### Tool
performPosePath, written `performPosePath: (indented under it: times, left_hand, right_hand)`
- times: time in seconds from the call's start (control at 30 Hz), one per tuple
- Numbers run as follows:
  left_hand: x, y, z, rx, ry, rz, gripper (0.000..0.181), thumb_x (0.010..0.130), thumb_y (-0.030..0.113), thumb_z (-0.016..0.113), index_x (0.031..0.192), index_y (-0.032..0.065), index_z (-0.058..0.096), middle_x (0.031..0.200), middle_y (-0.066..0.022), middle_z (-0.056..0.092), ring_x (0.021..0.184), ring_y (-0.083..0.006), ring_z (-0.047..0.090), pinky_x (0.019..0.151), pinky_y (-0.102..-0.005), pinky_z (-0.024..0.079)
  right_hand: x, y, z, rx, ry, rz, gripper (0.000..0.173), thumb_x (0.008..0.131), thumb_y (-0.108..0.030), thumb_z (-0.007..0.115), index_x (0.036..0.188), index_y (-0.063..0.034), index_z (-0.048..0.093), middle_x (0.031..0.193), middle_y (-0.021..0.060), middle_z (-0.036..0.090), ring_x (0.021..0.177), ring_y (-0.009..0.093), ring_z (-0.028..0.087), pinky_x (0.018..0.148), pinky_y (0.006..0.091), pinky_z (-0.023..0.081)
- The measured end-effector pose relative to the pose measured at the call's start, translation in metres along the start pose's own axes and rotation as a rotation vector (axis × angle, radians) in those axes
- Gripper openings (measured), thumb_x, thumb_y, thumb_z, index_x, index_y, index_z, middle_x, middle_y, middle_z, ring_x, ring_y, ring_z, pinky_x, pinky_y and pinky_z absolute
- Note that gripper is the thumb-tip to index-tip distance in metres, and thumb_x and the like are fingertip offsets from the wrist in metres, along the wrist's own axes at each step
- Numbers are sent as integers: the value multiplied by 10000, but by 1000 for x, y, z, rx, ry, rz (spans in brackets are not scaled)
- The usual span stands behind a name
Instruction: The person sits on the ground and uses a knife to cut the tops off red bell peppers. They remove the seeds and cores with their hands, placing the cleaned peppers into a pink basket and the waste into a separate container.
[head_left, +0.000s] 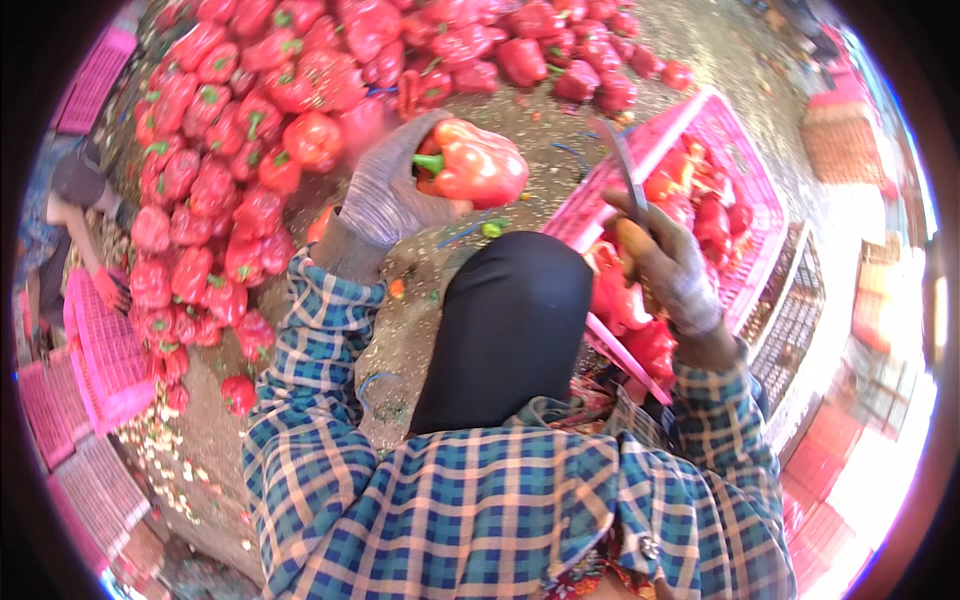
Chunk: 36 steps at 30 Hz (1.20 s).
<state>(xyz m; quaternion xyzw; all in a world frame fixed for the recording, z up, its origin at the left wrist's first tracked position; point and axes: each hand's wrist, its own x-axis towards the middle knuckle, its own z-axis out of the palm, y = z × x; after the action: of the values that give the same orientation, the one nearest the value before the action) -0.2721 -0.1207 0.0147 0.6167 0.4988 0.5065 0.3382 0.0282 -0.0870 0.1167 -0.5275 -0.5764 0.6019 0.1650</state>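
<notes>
My gloved left hand (394, 184) grips a red bell pepper (484, 161) whose green stem points back toward the palm. In my gloved right hand (667, 251) is a knife, its curved blade (624, 161) angled up and away from me; the fingers wrap its yellowish handle (636, 244). That hand is over a pink plastic crate (759, 199) of red pepper pieces (709, 210). Between my hands is my dark-trousered knee (510, 322). Beyond the left hand spreads a large heap of red bell peppers (247, 127) on the ground.
At the left a person (82, 195) with a red glove reaches toward a pink crate (105, 345). A dark slatted crate (787, 322) stands right of my crate. Seeds and scraps litter the floor (202, 450). A single pepper (238, 395) lies apart from the heap.
</notes>
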Motion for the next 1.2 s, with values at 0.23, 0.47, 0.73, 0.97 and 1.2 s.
performPosePath:
  times: [0.23,0.47,0.73,0.97,1.2]
  left_hand:
    - [44,105,109,-205,1,240,1125,601,-1,845,1499,58,171,1289,-178,528,1136,-256,580,934,-382,521]
    - [46,111,176,-445,-80,40,788,613,91,889,1264,34,449,1167,-101,591,1046,-180,599,890,-344,534]
    - [64,103,210,198,65,341,827,520,264,922,1195,41,501,1046,-108,628,881,-255,642,795,-351,538]
    - [66,115,232,417,86,375,776,516,281,919,1140,48,521,898,-120,638,774,-273,644,710,-379,546]
    - [65,134,239,429,52,286,653,513,230,918,1000,71,514,827,-103,625,734,-256,637,667,-376,535]
  right_hand:
    - [-20,19,-49,253,34,-274,584,877,-420,674,1245,8,526,586,7,520,372,63,434,338,200,301]
    - [-36,57,-75,319,72,-267,465,854,-329,732,1135,-10,546,715,1,562,514,56,501,436,210,404]
    - [-64,91,-98,373,102,-442,460,965,-179,566,1383,-34,444,951,14,569,657,49,525,573,207,473]
    - [-78,123,-92,-89,421,-560,508,924,-63,576,1399,-42,397,741,81,551,617,119,558,575,285,468]
    - [-72,127,-87,-301,581,-548,439,871,-113,597,1279,-17,466,895,226,623,788,387,647,681,444,519]
